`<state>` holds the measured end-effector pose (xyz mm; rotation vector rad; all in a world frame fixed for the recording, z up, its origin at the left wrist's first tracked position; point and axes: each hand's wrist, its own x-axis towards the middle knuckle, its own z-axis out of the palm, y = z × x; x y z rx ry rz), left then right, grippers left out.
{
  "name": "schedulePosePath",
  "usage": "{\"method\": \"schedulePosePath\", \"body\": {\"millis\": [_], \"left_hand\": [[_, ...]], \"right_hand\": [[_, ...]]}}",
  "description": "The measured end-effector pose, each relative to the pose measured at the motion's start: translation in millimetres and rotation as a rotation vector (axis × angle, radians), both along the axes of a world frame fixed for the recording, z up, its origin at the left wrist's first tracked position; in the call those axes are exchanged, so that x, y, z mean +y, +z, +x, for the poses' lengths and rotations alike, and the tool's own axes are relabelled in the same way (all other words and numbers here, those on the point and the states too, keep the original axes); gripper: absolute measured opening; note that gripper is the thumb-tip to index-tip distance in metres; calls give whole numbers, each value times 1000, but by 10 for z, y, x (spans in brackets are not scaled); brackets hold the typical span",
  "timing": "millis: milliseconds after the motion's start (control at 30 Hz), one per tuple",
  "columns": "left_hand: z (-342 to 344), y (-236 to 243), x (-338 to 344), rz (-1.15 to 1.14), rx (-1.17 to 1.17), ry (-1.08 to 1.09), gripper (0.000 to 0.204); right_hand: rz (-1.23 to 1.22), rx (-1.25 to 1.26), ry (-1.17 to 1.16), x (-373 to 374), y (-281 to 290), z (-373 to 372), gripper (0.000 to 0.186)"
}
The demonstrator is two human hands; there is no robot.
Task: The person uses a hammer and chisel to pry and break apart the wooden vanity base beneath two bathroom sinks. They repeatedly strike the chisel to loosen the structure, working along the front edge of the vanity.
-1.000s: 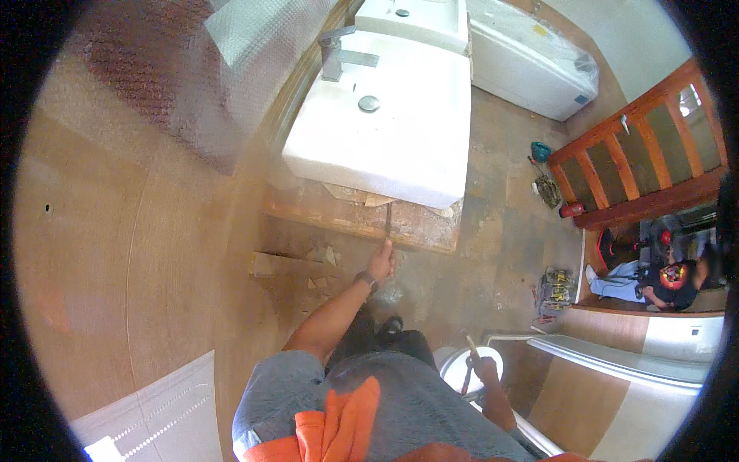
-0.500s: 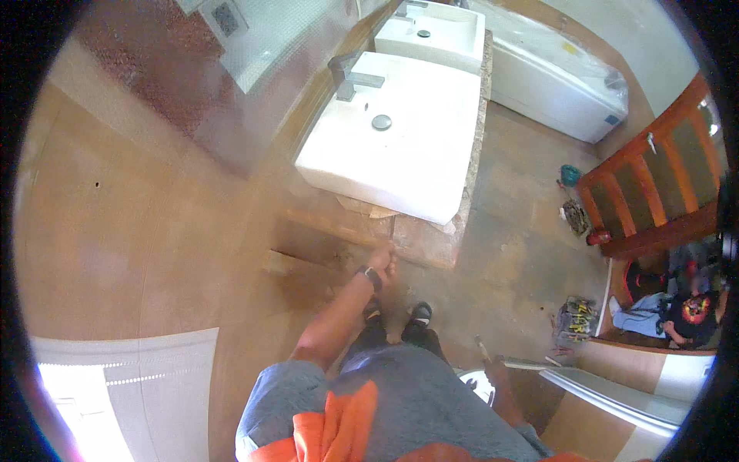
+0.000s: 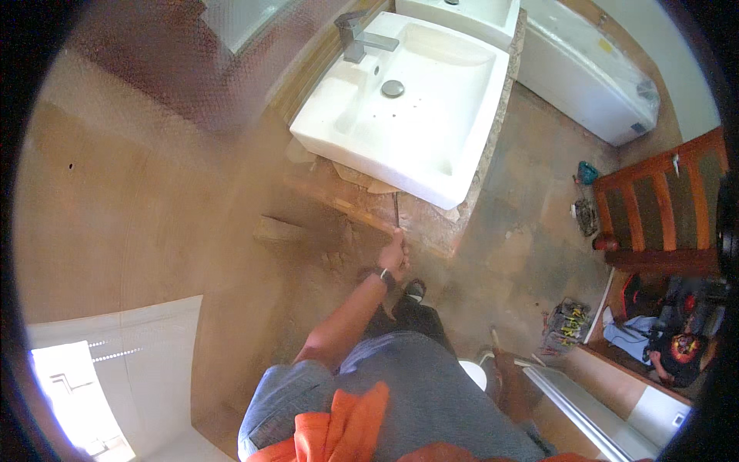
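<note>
My left hand (image 3: pixel 395 256), with a dark band at its wrist, is closed round a thin dark rod (image 3: pixel 396 206). The rod points away from me over the worn counter edge (image 3: pixel 431 235), and its far end reaches the underside of the white rectangular basin (image 3: pixel 408 100). Low on the right, my right hand (image 3: pixel 504 368) is closed on a pale wooden handle (image 3: pixel 495 337) whose end sticks out past the fingers; the rest of that tool is hidden. A grey tap (image 3: pixel 362 42) stands on the basin. Small dark specks lie near its drain.
Another white basin (image 3: pixel 477 17) and a plastic-covered bathtub (image 3: pixel 589 73) stand beyond. Rightward are a slatted wooden door (image 3: pixel 658 204), a box of tools (image 3: pixel 568 325) on the floor, and a seated person (image 3: pixel 670 354). A broken board edge (image 3: pixel 279 229) shows below the counter.
My view has shifted, so the basin sits higher in the picture. More of the rod shows between my left hand and the basin. Dark specks now show in the basin.
</note>
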<state>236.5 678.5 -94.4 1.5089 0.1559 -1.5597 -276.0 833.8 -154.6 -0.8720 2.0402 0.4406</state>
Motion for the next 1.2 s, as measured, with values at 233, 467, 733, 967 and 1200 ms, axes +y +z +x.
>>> {"method": "schedulePosePath", "body": {"millis": [233,467,733,967,1200], "left_hand": [[388,-15,80,-7,61,-145,50],[198,-143,97,8,-163,-191,44],[-95,-66,160,12,-232,-62,45],[-78,540,-95,39,-60,-18,38],[534,579,119,16,106,-164,32]], "right_hand": [[-161,-5,425,-405,-179,-113,85],[-181,-30,294,-520,-326,-88,81],[-273,44,170,-14,-654,-514,79],[61,-131,-417,38,-57,-357,56],[30,-130,-451,170,-288,-379,57]]}}
